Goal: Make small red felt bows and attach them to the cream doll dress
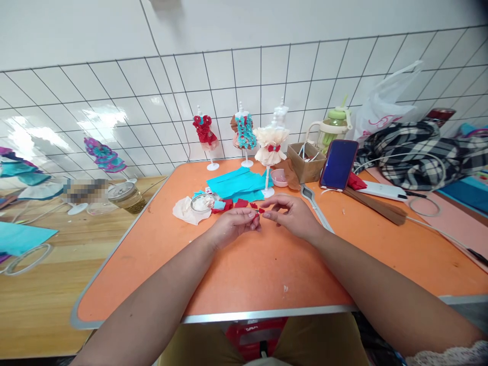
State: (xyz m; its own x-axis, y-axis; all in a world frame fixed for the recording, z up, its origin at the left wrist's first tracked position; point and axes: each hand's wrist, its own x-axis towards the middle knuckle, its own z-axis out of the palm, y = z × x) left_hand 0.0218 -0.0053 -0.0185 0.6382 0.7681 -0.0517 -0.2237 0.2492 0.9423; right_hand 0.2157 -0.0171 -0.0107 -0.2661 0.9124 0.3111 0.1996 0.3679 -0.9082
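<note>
Hands (pixel 237 222) close together, fingers (pixel 282 200) bent

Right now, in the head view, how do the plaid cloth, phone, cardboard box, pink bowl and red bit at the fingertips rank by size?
Plaid cloth
Phone and cardboard box: too close to rank, box partly hidden
Pink bowl
Red bit

Held red piece (pixel 261 211): too small to identify. Pixelated object (pixel 86 190): unreadable. Lace cuff (pixel 452 354) (lower right): cut off.
</note>
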